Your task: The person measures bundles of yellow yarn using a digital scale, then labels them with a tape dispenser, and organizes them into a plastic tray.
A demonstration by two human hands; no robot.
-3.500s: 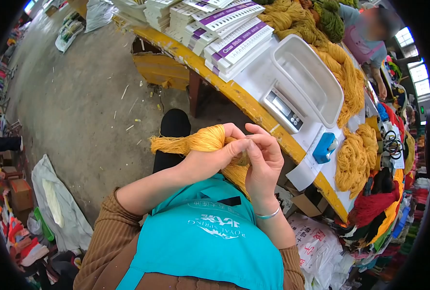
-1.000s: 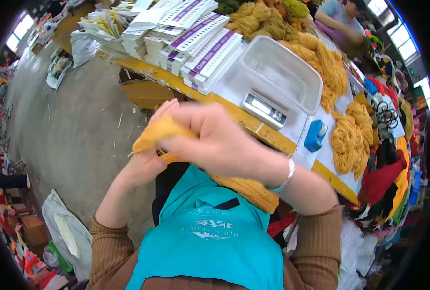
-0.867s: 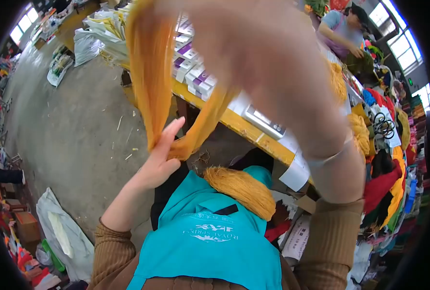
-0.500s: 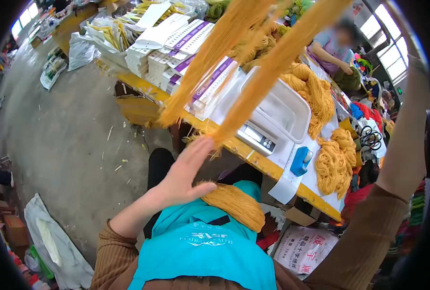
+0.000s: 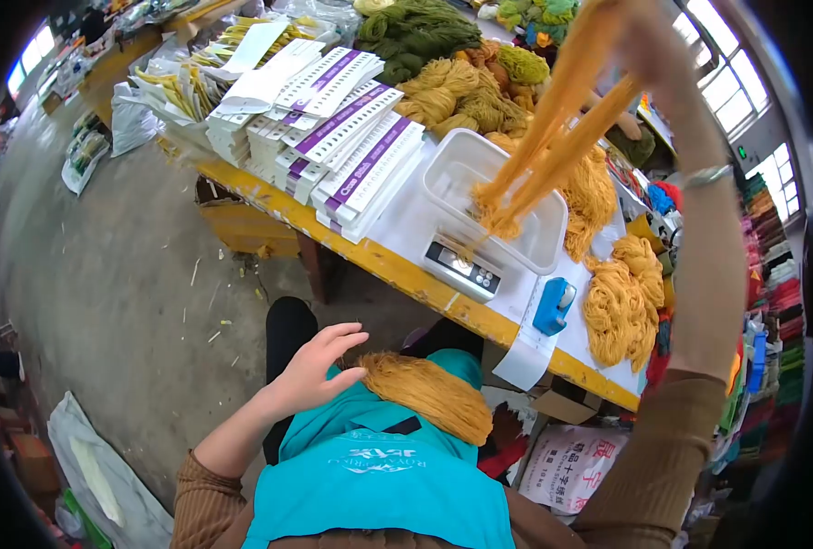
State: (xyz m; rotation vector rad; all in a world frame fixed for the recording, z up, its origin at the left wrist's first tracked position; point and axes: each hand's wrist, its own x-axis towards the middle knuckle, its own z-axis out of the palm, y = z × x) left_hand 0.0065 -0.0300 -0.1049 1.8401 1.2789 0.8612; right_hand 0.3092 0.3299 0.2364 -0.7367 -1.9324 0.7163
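Observation:
Raised at the upper right, my right hand point(image 5: 658, 59) is closed around a long hank of orange yarn point(image 5: 553, 137), slightly blurred by motion. The hank's lower ends hang down into a white plastic tray point(image 5: 545, 249) on a digital scale point(image 5: 461, 271). My left hand point(image 5: 313, 368) has its fingers spread, holding nothing, over my lap. Just right of it, a second bundle of golden-orange yarn point(image 5: 429, 395) lies across my turquoise apron point(image 5: 379, 499).
Stacks of printed cards point(image 5: 365, 169) stand left of the tray on the yellow-edged table point(image 5: 406, 291). A blue tape dispenser point(image 5: 553, 306) and twisted orange yarn skeins point(image 5: 621, 302) lie to the right. Green skeins point(image 5: 416, 37) are piled behind. A printed sack point(image 5: 573, 468) is below.
My right hand has swung the hank away from me, and its ends moved from beside my left hand to the tray. My left hand has dropped back toward my lap.

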